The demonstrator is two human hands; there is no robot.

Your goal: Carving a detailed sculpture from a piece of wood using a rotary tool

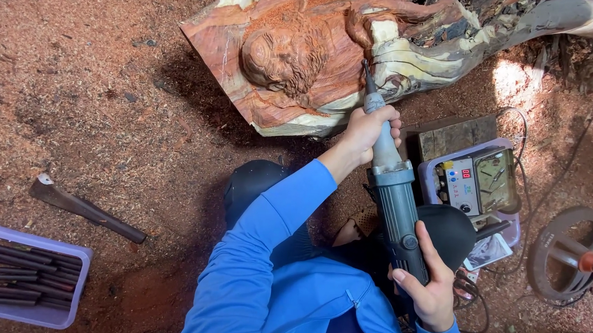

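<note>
The left hand [369, 131] is wrapped tight around the slim grey neck of a long grey-green electric die grinder [393, 196], fingers curled fully about it, while the right hand [430, 286] closes around the dark ribbed rear of the same tool, thumb laid along its side. The grinder's thin metal bit points up and away, its tip touching the lower edge of a reddish-brown carved wood slab with cream streaks [313, 62] (a bearded head stands out in relief). The slab lies on sawdust-covered ground [95, 94] at the top middle of the view. Right of the grinder sits a lilac plastic tray holding a small control box [476, 182]. At the lower left corner, a lilac bin of dark rods [26, 275] rests near a rusty flat blade [88, 210].
</note>
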